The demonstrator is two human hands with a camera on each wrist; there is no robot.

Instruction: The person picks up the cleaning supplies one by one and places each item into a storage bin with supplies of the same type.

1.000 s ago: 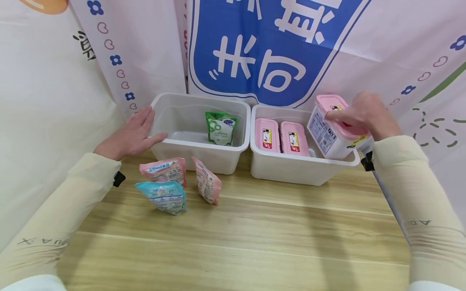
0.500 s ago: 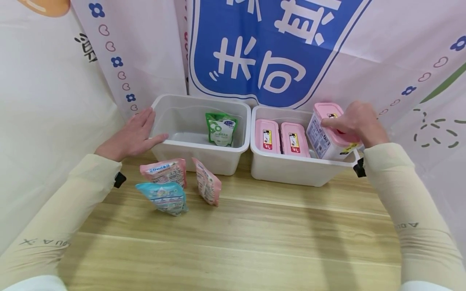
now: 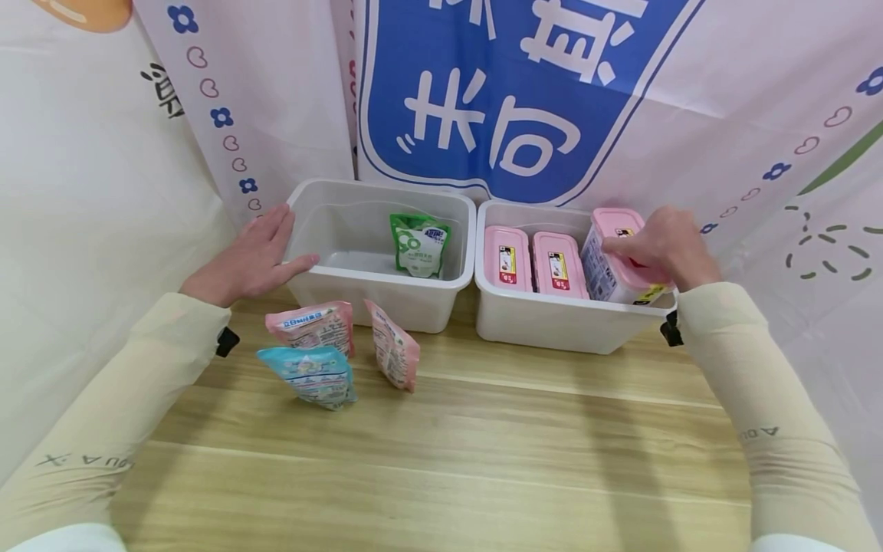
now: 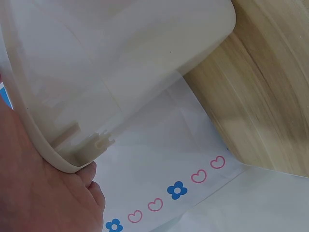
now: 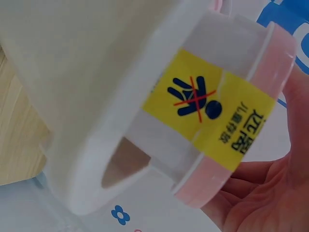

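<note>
My right hand grips a white tub with a pink lid, thumb on one side of the lid. The tub sits tilted at the right end of the right bin, partly below its rim. A yellow warning label shows on the tub's end in the right wrist view. Beside it in the bin lie two more pink-lidded tubs. My left hand rests on the left end of the left bin, fingers straight, thumb toward the front rim. That bin contains a green-and-white pouch.
Two pink pouches and a blue pouch stand on the wooden table in front of the left bin. Printed cloth hangs right behind both bins and along the sides.
My right hand has lowered the tub deeper into the right end of the right bin and moved slightly left. My left hand has stayed on its bin.
</note>
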